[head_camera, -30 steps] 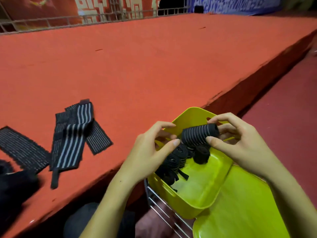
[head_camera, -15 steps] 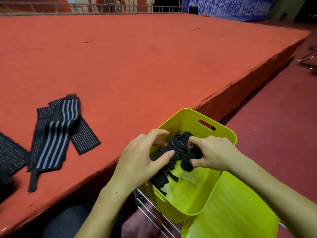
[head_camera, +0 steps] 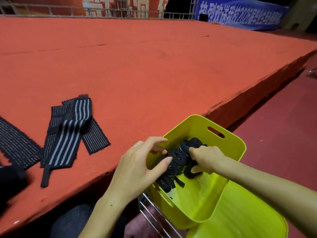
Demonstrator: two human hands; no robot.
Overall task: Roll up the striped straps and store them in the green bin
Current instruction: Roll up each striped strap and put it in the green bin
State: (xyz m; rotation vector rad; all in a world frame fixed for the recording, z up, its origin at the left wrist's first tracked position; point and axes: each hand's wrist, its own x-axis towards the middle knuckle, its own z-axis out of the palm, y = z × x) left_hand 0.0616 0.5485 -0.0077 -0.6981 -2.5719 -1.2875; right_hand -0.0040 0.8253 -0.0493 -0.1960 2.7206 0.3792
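The green bin (head_camera: 228, 148) stands beside the red platform's edge with several rolled black straps (head_camera: 176, 156) lined up inside it. My right hand (head_camera: 205, 158) reaches down into the bin and grips a rolled strap (head_camera: 191, 172), setting it against the row. My left hand (head_camera: 144, 167) hovers at the bin's near-left rim with relaxed, slightly bent fingers, the fingertips by the rolls, holding nothing. Flat striped straps (head_camera: 68, 134) lie overlapped on the platform to the left, and another strap (head_camera: 15, 143) lies further left.
The red carpeted platform (head_camera: 154, 74) stretches ahead, its edge running diagonally past the bin. A green lid (head_camera: 240, 225) lies under the bin at lower right. A wire rack (head_camera: 154, 217) shows below it. A dark object (head_camera: 8, 179) sits at the left edge.
My right hand carried the rolled strap from above the bin down into it. My left hand let go of the roll and stayed near the rim.
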